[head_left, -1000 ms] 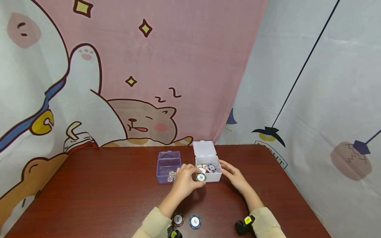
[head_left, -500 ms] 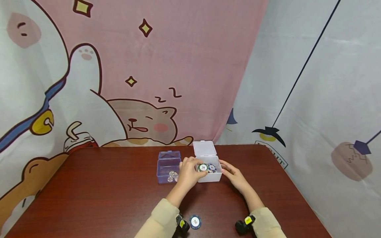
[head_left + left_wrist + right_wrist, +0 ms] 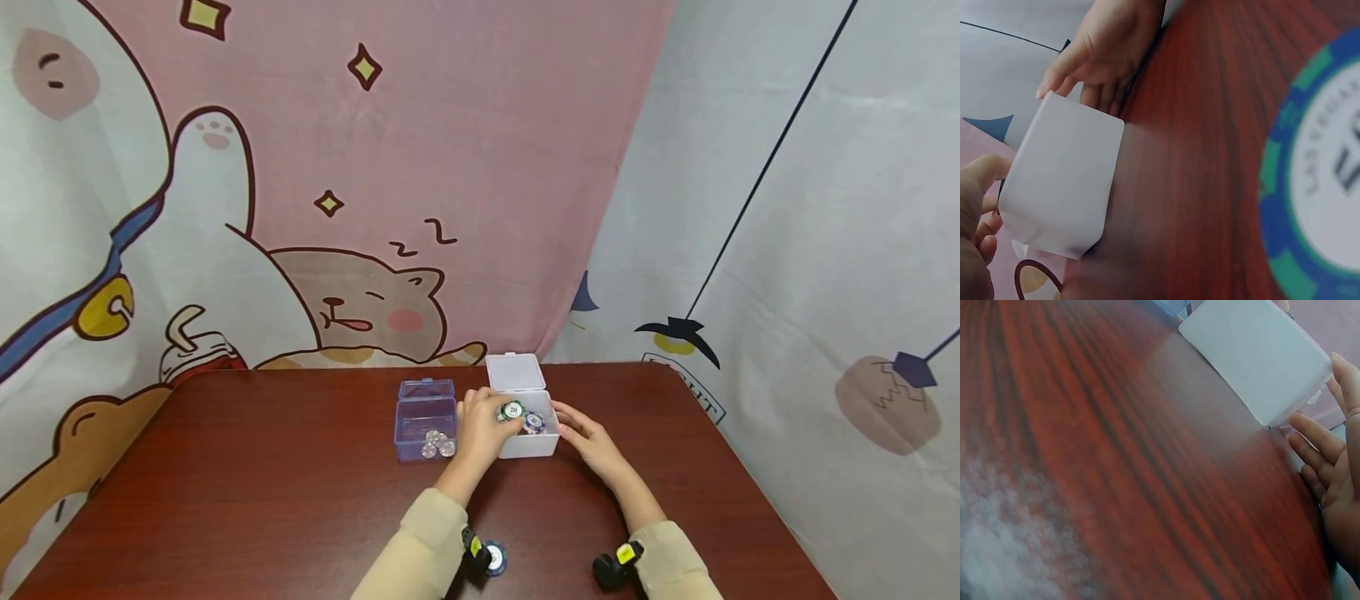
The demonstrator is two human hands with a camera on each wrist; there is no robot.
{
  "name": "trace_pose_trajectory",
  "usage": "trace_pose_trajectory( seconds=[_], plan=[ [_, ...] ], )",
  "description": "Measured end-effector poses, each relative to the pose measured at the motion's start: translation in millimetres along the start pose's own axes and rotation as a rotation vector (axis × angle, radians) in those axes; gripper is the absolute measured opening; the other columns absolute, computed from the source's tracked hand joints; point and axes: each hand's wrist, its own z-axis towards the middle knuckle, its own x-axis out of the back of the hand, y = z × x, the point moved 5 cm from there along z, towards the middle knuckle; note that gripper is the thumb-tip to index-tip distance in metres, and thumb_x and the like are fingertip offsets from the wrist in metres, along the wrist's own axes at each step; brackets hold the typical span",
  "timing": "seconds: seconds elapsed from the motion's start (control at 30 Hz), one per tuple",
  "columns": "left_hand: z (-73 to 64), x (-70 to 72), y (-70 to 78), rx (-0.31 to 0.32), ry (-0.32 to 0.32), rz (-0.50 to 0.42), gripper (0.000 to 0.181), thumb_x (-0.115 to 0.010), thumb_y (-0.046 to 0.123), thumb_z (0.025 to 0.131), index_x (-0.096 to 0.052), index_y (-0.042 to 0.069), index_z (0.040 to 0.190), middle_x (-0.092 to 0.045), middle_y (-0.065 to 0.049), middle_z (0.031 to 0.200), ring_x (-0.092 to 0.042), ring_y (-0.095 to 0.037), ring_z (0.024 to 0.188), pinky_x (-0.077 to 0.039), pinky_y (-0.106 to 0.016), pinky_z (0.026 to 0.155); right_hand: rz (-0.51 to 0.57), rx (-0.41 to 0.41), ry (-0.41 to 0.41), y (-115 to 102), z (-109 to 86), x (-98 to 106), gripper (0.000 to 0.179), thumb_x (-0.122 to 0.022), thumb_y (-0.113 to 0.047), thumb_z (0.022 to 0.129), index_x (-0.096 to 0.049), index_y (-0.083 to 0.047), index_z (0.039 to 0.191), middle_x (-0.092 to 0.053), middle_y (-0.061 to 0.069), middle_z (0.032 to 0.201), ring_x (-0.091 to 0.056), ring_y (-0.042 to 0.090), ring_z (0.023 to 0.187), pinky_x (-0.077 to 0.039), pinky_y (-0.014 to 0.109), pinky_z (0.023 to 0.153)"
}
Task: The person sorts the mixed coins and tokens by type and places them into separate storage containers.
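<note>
In the head view my left hand (image 3: 477,427) pinches a green-edged poker chip (image 3: 512,411) marked 20 at the opening of a white lidded box (image 3: 528,448). A blue-edged poker chip (image 3: 534,422) lies inside that box; the hand hides part of the contents. My right hand (image 3: 594,442) touches the box's right side with its fingers loosely extended, thumb near the front corner. In the left wrist view a blue and green poker chip (image 3: 1329,169) lies close to the camera; from the head it is partly covered by the wrist camera.
A blue see-through box (image 3: 415,454) with its lid up stands left of the white one, several clear round pieces (image 3: 435,443) in it. Both boxes stand toward the back of the dark red table (image 3: 285,492). A printed cloth (image 3: 480,167) hangs behind.
My left hand has carried the green-edged chip from in front of the white box up to its opening. The left forearm now hides a dark chip on the table. The right hand stays put.
</note>
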Motion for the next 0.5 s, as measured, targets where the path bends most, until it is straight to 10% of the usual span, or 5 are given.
trace_pose_trajectory(
  seconds=[0.5],
  plan=[
    [3.8,-12.5,-2.4,0.000,0.022,0.057,0.035,-0.085,0.027,0.069,-0.077,0.011,0.099,-0.065,0.000,0.095,-0.050,-0.019,0.087,-0.035,-0.036,0.073,0.008,0.007,-0.009,2.7,0.6,1.5,0.044,-0.051,-0.003,0.097,-0.042,0.006,0.139,-0.049,0.034,0.130,-0.045,0.047,0.120,-0.041,0.020,0.088]
  ],
)
